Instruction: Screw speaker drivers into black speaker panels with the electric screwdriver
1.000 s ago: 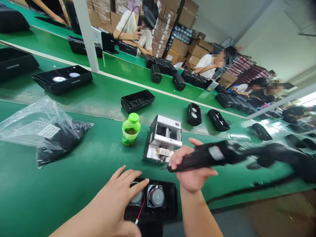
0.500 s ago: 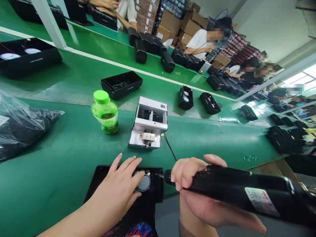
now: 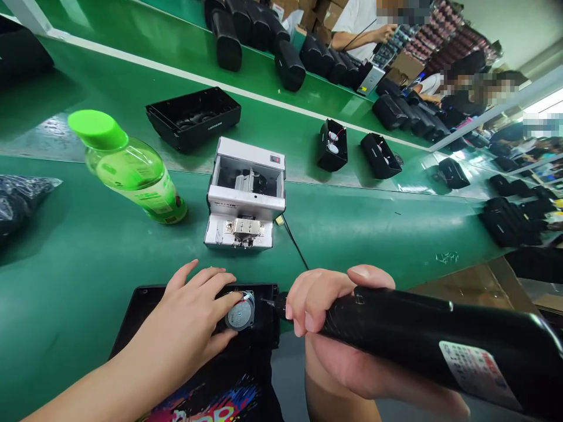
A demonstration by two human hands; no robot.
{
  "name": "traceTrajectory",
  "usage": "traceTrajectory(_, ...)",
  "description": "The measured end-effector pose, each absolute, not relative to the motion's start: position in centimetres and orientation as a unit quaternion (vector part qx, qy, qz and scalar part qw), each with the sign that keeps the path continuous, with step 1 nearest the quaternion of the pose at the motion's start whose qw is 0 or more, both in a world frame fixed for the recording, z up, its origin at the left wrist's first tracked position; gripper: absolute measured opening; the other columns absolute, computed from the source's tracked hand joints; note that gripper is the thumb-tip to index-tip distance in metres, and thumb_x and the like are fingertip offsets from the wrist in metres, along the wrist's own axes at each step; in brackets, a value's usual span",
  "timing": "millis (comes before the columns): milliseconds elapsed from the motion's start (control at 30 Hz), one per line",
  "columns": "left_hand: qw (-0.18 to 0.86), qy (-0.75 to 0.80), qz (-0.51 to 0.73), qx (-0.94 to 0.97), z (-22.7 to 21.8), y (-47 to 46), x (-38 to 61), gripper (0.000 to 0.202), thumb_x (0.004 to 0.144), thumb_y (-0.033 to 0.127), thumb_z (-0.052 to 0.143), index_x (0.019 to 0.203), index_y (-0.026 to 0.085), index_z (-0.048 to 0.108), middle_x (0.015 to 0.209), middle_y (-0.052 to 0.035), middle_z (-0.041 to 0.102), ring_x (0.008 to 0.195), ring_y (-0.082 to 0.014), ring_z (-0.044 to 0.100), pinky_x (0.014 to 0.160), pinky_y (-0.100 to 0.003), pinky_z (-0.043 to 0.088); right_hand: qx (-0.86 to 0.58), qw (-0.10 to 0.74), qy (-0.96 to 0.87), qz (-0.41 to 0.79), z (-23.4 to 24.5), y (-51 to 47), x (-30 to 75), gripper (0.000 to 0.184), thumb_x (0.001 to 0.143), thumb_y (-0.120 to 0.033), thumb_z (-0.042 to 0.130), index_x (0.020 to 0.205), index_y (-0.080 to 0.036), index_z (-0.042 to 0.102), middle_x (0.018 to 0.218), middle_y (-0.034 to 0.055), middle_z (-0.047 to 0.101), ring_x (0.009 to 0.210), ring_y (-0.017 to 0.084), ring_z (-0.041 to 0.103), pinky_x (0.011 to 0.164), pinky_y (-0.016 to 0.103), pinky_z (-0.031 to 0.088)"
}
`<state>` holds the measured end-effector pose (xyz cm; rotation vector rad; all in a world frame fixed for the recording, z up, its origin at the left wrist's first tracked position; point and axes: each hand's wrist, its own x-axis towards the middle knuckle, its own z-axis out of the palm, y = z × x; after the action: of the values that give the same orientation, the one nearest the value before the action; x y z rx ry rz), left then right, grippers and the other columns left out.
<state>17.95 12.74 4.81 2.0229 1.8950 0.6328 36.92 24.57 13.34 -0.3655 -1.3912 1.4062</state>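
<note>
Green belt (image 3: 53, 328) of a factory assembly line, viewed from head height, horizon tilted.

Nearest: left hand (image 3: 185, 310), palm down, fingers spread apart, forearm entering from lower left. It lies across a black speaker housing (image 3: 147, 299) at the belt's near edge, fingertips on or just beside a round speaker driver (image 3: 240, 312) seated in the housing.

Right hand (image 3: 338, 366) clamped round the barrel of a black electric screwdriver (image 3: 417, 328), fingers wrapped over the top, forearm rising from below, tool lying almost level. Its bit (image 3: 267, 302) points at the driver's rim; whether it touches a screw cannot be told. The 2 hands are apart, with the screwdriver's nose between them.

Judgement on technique: the flat left hand should stop the housing creeping. The bit is best kept square to its seat, with pressure along the barrel, so that it does not skid onto the driver.

Next out: white screw feeder (image 3: 244, 193) with a thin black cable (image 3: 295, 243) trailing towards the near hands; green plastic bottle (image 3: 127, 167) with a lime cap to its left; black plastic bag (image 3: 20, 202) at the left edge.

Second belt: open black housing (image 3: 193, 117) and 2 housings with drivers fitted (image 3: 332, 145) (image 3: 380, 155).

Far: row of assembled black speakers (image 3: 290, 64), co-worker in a white shirt (image 3: 356, 29), cardboard cartons (image 3: 323, 32).
</note>
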Motion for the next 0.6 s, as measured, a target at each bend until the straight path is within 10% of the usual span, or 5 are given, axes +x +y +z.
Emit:
traceTrajectory(367, 0.130, 0.652, 0.242, 0.707, 4.9, 13.1, 17.9, 0.039, 0.070, 0.014, 0.080, 0.105, 0.031, 0.081, 0.125, -0.0030, 0.084, 0.120, -0.0366, 0.078, 0.118, -0.072, 0.044, -0.171, 0.501, -0.587, 0.612, 12.7, 24.8, 37.8, 0.040, 0.113, -0.063, 0.050, 0.138, -0.039, 0.070, 0.068, -0.0052, 0.066, 0.053, 0.019, 0.062, 0.056, 0.037, 0.059)
traceTrajectory(600, 0.135, 0.656, 0.236, 0.705, 5.2, 13.0, 18.0, 0.039, 0.071, 0.014, 0.079, 0.106, 0.031, 0.080, 0.125, -0.0027, 0.083, 0.120, -0.0356, 0.078, 0.118, -0.070, 0.044, -0.168, 0.511, -0.593, 0.599, 11.2, 24.9, 37.2, 0.057, 0.111, -0.075, 0.044, 0.140, -0.033, 0.070, 0.073, -0.0034, 0.066, 0.055, 0.018, 0.062, 0.057, 0.037, 0.059)
